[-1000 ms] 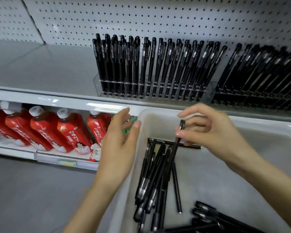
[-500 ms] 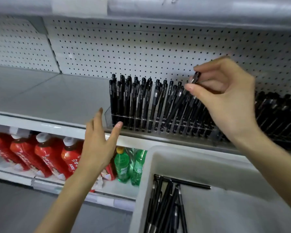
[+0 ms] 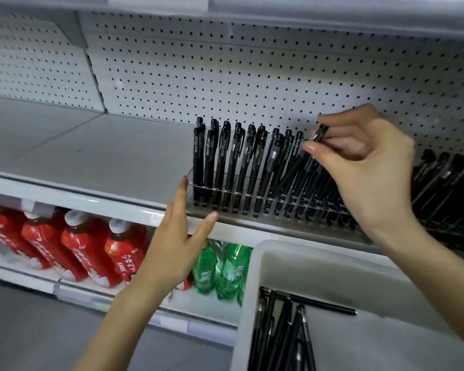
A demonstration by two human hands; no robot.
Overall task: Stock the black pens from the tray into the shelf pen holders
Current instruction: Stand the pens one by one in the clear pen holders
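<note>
Black pen at the holder: light, stiff, slick barrel

Black pen (image 3: 289, 170) is in the right hand (image 3: 359, 162), tilted, lower end down among the standing pens (image 3: 220, 162) in the clear holder (image 3: 206, 210) on the shelf (image 3: 105, 156), top end up near the pegboard (image 3: 225, 76). Right fingers (image 3: 314, 151) pinch it near the top, thumb vs forefinger, the rest loosely curled behind. Left hand (image 3: 177, 245) is empty, fingers spread & straight, just beside the holder's front left corner; can't tell if it touches. More loose pens (image 3: 279, 330) lie in the white tray (image 3: 255, 263) below, at right.

Handling, as I judge it: v. light, rigid plastic, smooth, so it can twist in a two-finger pinch. High grip gives reach over the rows but little control of the tip; a hold nearer mid-barrel would prob. steer it into a slot better. Not fragile, but neighbours lean & a knock could tip them. Whether the tip has found a free slot is hidden
</note>
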